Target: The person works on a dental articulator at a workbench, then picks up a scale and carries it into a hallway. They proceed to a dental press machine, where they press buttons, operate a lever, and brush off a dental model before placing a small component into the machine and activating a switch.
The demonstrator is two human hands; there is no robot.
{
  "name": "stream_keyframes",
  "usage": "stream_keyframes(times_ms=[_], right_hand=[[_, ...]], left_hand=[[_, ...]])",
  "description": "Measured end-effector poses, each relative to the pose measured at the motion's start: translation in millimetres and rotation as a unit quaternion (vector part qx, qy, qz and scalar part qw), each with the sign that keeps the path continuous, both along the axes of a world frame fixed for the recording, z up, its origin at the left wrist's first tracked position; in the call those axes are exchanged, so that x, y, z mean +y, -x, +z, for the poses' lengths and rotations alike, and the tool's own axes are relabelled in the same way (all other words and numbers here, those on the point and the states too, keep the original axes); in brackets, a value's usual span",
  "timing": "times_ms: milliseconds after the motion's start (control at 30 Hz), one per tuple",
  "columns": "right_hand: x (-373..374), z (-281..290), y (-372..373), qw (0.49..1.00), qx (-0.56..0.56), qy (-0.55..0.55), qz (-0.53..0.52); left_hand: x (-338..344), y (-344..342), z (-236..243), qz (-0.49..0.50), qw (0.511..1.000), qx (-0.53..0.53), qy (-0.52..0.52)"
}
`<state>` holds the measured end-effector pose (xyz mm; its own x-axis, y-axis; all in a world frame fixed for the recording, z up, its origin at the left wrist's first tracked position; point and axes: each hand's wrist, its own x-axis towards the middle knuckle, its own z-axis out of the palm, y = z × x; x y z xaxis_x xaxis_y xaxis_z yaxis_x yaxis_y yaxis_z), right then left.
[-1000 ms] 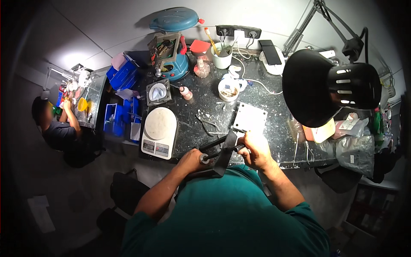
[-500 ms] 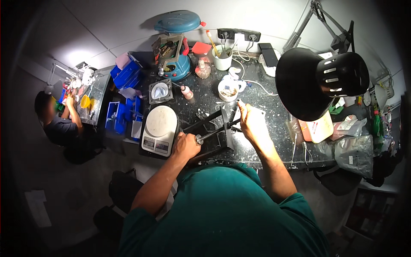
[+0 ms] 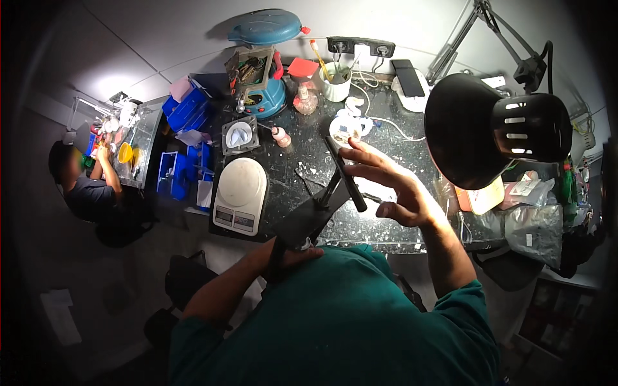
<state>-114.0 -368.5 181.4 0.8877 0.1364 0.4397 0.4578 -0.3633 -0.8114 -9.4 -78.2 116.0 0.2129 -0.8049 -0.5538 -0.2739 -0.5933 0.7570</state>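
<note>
Speckled black bench [image 3: 285, 177] spreads under lamplight, with a white scale [image 3: 241, 186] standing near its front edge. Closest to the body, right of the scale and nearer than it, the left hand [image 3: 299, 257] is wrapped about the lower end of a black metal frame [image 3: 302, 219], beside a silvery collar [image 3: 304, 244]; the frame covers part of that hand, so its exact hold cannot be told. From there the frame slants up and away, ending in a black bar [image 3: 346, 174] to the right of the scale. The bar's long axis runs from far left to near right, and the right hand [image 3: 396, 186] is the nearer one, just to its right, so the bar lies between scale and hand. That hand is unclenched, fingers stretched out and thumb apart; whether a fingertip brushes the bar cannot be told.

Behind the scale and to its right stands a small pink bottle [image 3: 280, 136], with a white cup [image 3: 341, 127] farther right. Farther back than both are a blue machine [image 3: 264, 100] and a ribbed pot [image 3: 335, 87] of brushes. Far left of the scale, a co-worker [image 3: 90, 196] sits at another bench.
</note>
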Motion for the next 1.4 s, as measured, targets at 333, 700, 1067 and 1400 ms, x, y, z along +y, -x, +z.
stream_keyframes(times_ms=[333,700,1067,1400], right_hand=[[14,-15,-21,0.995,-0.076,-0.056,-0.011],[28,4,-17,0.961,-0.028,0.154,-0.228],[27,47,11,0.965,0.208,-0.024,-0.159],[10,-19,-48,0.892,0.028,-0.364,0.266]], left_hand=[[-2,-2,-27,-0.086,0.996,0.018,-0.014],[5,8,-36,-0.029,0.999,-0.037,0.019],[15,-15,-39,-0.016,0.997,0.072,-0.012],[-4,-8,14,-0.069,0.989,0.002,0.127]])
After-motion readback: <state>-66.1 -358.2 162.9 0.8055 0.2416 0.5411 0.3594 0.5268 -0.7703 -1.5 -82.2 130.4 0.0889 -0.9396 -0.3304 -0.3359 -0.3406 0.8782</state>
